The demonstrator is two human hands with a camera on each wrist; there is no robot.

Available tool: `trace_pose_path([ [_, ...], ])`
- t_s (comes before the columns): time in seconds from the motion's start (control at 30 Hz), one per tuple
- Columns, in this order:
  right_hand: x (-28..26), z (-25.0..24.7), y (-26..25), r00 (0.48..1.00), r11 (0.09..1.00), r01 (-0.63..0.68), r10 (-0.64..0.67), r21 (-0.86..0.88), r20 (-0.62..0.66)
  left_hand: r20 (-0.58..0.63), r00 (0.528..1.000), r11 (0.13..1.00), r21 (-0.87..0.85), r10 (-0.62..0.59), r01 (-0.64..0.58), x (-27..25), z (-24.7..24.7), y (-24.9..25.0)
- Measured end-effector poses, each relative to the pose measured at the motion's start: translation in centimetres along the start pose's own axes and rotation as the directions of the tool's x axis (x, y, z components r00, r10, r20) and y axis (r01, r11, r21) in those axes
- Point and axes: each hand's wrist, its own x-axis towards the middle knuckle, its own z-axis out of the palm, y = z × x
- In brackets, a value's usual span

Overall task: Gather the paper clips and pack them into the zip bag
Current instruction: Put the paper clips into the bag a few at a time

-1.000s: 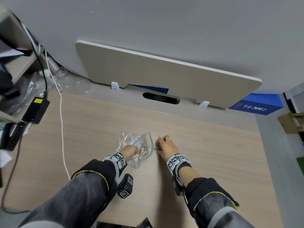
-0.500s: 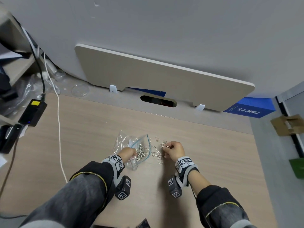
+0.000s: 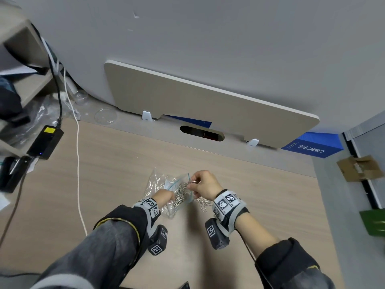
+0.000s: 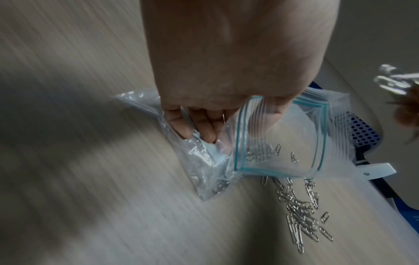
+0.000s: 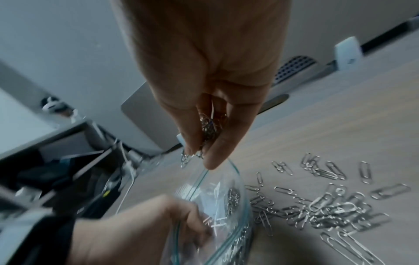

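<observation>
A clear zip bag (image 3: 177,189) (image 4: 281,139) (image 5: 217,202) with a teal seal strip lies open on the wooden desk (image 3: 125,174), with several silver paper clips inside. My left hand (image 3: 165,197) (image 4: 204,123) (image 5: 140,226) pinches its near rim and holds the mouth open. My right hand (image 3: 203,182) (image 5: 204,143) grips a bunch of paper clips (image 5: 209,125) just above the bag's mouth. A loose pile of paper clips (image 3: 203,202) (image 4: 301,213) (image 5: 328,208) lies on the desk right of the bag.
A white cable (image 3: 78,163) runs down the desk on the left, beside a black power adapter (image 3: 44,141) and a shelf with clutter. A beige panel (image 3: 208,103) stands along the desk's far edge, with a blue box (image 3: 312,146) behind it at the right.
My right hand picked up a bunch of clips from the loose pile and carried it left to above the bag's mouth. My left hand kept hold of the bag.
</observation>
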Motion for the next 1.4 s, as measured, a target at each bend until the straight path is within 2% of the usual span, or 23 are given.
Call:
trace_pose_path([
  [0.13, 0.6, 2.1, -1.2, 0.995, 0.931, 0.098, -0.085, -0.352, 0.053, 0.006, 1.0, 0.999, 0.041, -0.008, 0.008, -0.2, 0.0, 0.1],
  [0.23, 0.7, 2.6, -1.2, 0.993, 0.917, 0.118, -0.099, -0.382, 0.069, -0.006, 1.0, 0.999, 0.036, -0.011, 0.011, -0.5, -0.1, 0.2],
  [0.33, 0.7, 2.2, -0.9, 0.996, 0.961, 0.094, -0.089, -0.259, 0.032, -0.001, 1.0, 1.0, 0.028, -0.011, 0.011, -0.5, -0.2, 0.2],
  [0.4, 0.7, 1.6, -0.5, 0.999, 0.998, 0.047, -0.046, -0.041, 0.004, 0.023, 1.0, 1.0, 0.014, -0.007, 0.007, -0.5, -0.2, 0.0],
  [0.5, 0.9, 0.2, 0.1, 0.995, 0.97, -0.008, 0.033, 0.241, -0.099, 0.038, 0.999, 1.0, -0.015, 0.003, -0.003, -0.3, -0.4, -0.2],
  [0.6, 1.5, -0.5, 2.4, 0.972, 0.94, -0.053, 0.125, 0.336, -0.198, 0.027, 1.0, 0.994, -0.109, -0.008, 0.011, -0.5, -0.6, -0.1],
  [0.67, 1.9, -0.4, 4.6, 0.959, 0.966, -0.102, 0.159, 0.236, -0.236, 0.036, 0.999, 0.983, -0.182, -0.008, 0.014, -1.4, -1.0, 0.0],
  [0.73, 1.8, -0.1, 6.4, 0.968, 0.99, -0.144, 0.14, -0.007, -0.21, 0.058, 0.998, 0.971, -0.238, -0.002, 0.016, -1.8, -1.3, -0.6],
  [0.8, 1.1, 0.3, 7.0, 0.978, 0.948, -0.156, 0.108, -0.277, -0.181, 0.055, 0.999, 0.964, -0.264, 0.002, 0.012, -2.1, -1.7, -1.0],
  [0.87, 0.8, 0.9, 7.4, 0.983, 0.903, -0.113, 0.041, -0.415, -0.177, 0.04, 0.999, 0.959, -0.283, 0.005, 0.006, -1.9, -1.8, -1.3],
  [0.93, 0.9, 1.4, 7.5, 0.989, 0.884, -0.031, -0.04, -0.466, -0.142, 0.033, 0.999, 0.955, -0.298, 0.009, 0.001, -1.6, -1.7, -1.3],
  [1.0, 1.2, 2.2, 7.3, 0.992, 0.838, 0.083, -0.121, -0.54, -0.035, 0.021, 1.0, 0.951, -0.31, 0.011, -0.004, -1.6, -1.7, -1.3],
  [1.13, 1.5, 4.0, 6.6, 0.947, 0.672, 0.32, -0.253, -0.668, 0.199, 0.0, 1.0, 0.951, -0.309, 0.009, -0.008, -2.0, -1.6, -1.2],
  [1.23, 1.4, 4.8, 7.6, 0.934, 0.605, 0.356, -0.214, -0.712, 0.285, 0.002, 1.0, 0.951, -0.309, 0.007, -0.006, -2.1, -1.6, -1.1],
  [1.4, 0.0, 3.2, 10.6, 0.929, 0.557, 0.367, -0.177, -0.745, 0.325, 0.011, 1.0, 0.951, -0.309, 0.015, -0.011, -2.2, -1.6, -1.1],
])
